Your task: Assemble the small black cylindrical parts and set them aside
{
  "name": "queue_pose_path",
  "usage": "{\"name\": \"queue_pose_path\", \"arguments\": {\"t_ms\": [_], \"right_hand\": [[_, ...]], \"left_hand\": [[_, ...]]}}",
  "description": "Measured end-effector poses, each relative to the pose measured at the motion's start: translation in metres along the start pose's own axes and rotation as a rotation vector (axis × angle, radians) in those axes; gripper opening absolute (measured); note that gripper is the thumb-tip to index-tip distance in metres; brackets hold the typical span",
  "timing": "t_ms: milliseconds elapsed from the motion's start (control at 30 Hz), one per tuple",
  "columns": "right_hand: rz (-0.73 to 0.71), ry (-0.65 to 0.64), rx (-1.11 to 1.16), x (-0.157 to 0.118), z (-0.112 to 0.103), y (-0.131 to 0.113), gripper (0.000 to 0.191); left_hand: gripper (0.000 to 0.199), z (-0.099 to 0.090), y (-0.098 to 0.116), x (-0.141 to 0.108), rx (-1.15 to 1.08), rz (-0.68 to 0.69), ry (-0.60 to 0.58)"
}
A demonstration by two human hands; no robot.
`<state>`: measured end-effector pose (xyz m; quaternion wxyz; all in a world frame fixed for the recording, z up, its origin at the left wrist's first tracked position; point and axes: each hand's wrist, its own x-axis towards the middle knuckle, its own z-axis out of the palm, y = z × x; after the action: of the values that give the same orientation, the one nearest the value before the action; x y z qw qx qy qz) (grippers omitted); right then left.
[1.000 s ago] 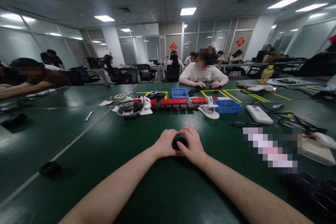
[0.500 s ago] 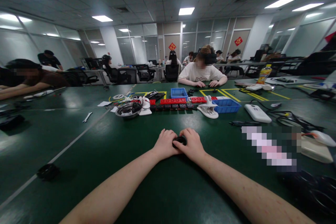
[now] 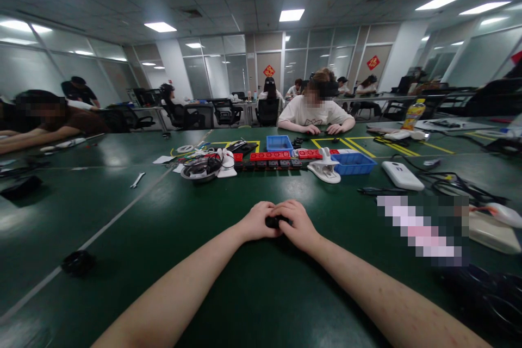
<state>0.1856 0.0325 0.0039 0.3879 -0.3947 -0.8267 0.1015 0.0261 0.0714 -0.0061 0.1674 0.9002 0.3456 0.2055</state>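
Both hands meet around a small round black part (image 3: 274,222) low over the green table (image 3: 228,304). My left hand (image 3: 258,221) wraps its left side, fingers curled. From the right, my right hand (image 3: 297,222) closes over the top of the same part, its fingers touching those of the left. Much of the part is hidden under the fingers. Another black part (image 3: 78,263) lies apart on the table at the left.
Beyond the hands are red-and-black strips (image 3: 269,156), a white clamp (image 3: 325,167), a blue bin (image 3: 353,163) and a metal bowl with cables (image 3: 199,168). A wrench (image 3: 137,180) lies left, a white device (image 3: 402,175) right. A person (image 3: 316,109) sits opposite.
My right hand has moved left over the black part, its fingers now covering the top that showed as an open ring. The view has shifted slightly.
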Motion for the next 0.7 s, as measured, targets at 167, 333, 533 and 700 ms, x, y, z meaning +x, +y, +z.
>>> {"name": "queue_pose_path", "arguments": {"t_ms": [167,333,533,700], "right_hand": [[-0.033,0.007,0.051,-0.001,0.002,-0.002,0.021],[-0.089,0.011,0.066,-0.004,-0.002,-0.009,0.021],[-0.011,0.113,-0.083,-0.006,-0.001,-0.008,0.03],[0.138,0.142,-0.141,-0.004,0.007,0.007,0.04]], "left_hand": [[0.028,0.0,0.001,0.001,0.007,0.017,-0.02],[0.044,0.001,0.0,-0.001,0.035,0.022,-0.025],[0.07,0.001,0.003,-0.003,0.1,-0.024,0.022],[0.062,0.001,0.01,-0.004,0.183,-0.092,0.069]]}}
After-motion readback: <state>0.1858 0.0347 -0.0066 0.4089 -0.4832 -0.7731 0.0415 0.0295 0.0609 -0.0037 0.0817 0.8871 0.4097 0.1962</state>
